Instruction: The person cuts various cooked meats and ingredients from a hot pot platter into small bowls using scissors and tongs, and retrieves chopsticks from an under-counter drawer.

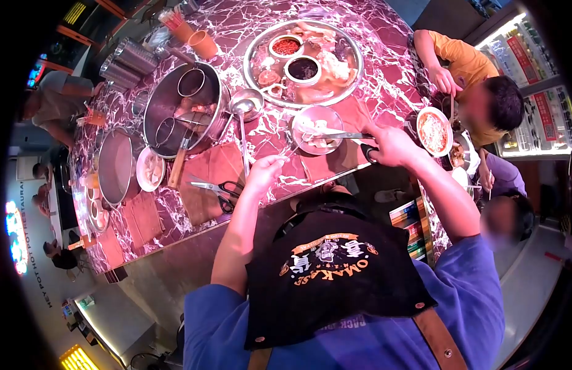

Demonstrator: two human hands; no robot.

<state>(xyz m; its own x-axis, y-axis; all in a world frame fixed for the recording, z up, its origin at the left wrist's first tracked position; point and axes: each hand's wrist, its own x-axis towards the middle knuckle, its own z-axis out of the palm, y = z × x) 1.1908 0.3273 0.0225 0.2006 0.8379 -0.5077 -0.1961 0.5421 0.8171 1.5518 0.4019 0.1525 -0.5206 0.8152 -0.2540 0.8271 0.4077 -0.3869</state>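
Note:
My right hand point(392, 145) grips a pair of scissors point(347, 135) by its black handles. The blades point left into a metal bowl point(299, 126) holding pale chunks of food point(318, 137). My left hand point(267, 173) is closed in a pinch just left of the bowl; something thin may be between its fingertips, but I cannot make it out. Below and left of that hand, a second pair of scissors point(218, 190) lies on a brown cloth point(209, 166). A long-handled ladle point(243, 111) rests in a small metal bowl point(254, 98) behind my left hand.
A large pot point(151, 117) contains strainers and food. Beside it are another pot point(116, 166) and a white bowl point(150, 169). A round tray point(357, 77) holds meat and two sauce bowls. At right, a person in yellow point(468, 61) holds utensils over a bowl of noodles point(435, 132).

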